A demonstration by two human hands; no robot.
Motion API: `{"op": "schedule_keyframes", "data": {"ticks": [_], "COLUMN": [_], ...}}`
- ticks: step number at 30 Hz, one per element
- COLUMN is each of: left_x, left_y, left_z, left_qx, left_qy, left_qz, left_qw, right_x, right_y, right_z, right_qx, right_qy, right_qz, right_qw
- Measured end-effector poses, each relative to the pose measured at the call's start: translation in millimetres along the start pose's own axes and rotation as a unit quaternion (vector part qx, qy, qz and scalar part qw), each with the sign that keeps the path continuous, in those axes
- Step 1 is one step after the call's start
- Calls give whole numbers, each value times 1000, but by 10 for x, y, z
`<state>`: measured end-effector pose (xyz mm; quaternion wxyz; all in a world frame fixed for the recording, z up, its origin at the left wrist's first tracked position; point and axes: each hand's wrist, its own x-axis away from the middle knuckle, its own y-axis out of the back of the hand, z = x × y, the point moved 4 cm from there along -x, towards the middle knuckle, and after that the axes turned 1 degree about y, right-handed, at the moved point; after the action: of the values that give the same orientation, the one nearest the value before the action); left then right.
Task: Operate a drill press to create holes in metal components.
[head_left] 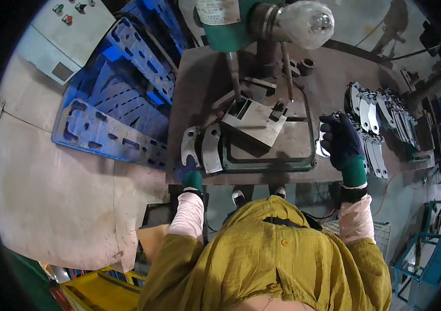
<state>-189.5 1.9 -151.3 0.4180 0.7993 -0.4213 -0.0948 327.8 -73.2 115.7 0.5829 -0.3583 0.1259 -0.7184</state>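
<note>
My left hand (186,169), in a dark glove with a green cuff, is at the table's front left edge. Its fingers are closed at the lower end of a curved metal plate (190,144), though much of the hand is blurred. A second curved plate (211,149) lies just right of that one. My right hand (341,141), gloved the same way, is over the near left side of a pile of curved metal plates (375,150). Its fingers are apart and slightly bent, pointing left. Plates partly show beside and below the fingers.
Between my hands, a metal block fixture (255,122) rests on the machine base (269,167), beneath a green drill head (224,36). More plates (397,119) lie at the far right. Blue plastic pallets (111,129) stand left of the table; a blue frame (428,249) stands at right.
</note>
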Motion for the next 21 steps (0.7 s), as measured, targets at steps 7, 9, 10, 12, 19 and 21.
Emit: {"op": "schedule_keyframes", "data": {"ticks": [7, 9, 10, 12, 19, 21], "left_x": [229, 108, 58, 231, -429, -366], "left_y": [-46, 81, 89, 60, 192, 179], "left_z": [-235, -73, -53, -252, -83, -192], "left_qx": [23, -29, -47, 0, -376, -302], "left_qy": [-109, -127, -152, -154, -254, -205], "left_qz": [72, 51, 31, 67, 80, 20], "left_qw": [991, 990, 987, 986, 888, 931], "right_x": [475, 619, 663, 880, 843, 786], "right_y": [1390, 1760, 2135, 2288, 2284, 2521], "right_z": [201, 386, 484, 510, 220, 23], "right_qx": [70, 243, 436, 705, 884, 907], "right_qy": [123, 197, 148, 188, 78, 100], "right_qz": [-269, -296, -367, -368, -239, -234], "right_qw": [953, 903, 808, 577, 393, 335]}}
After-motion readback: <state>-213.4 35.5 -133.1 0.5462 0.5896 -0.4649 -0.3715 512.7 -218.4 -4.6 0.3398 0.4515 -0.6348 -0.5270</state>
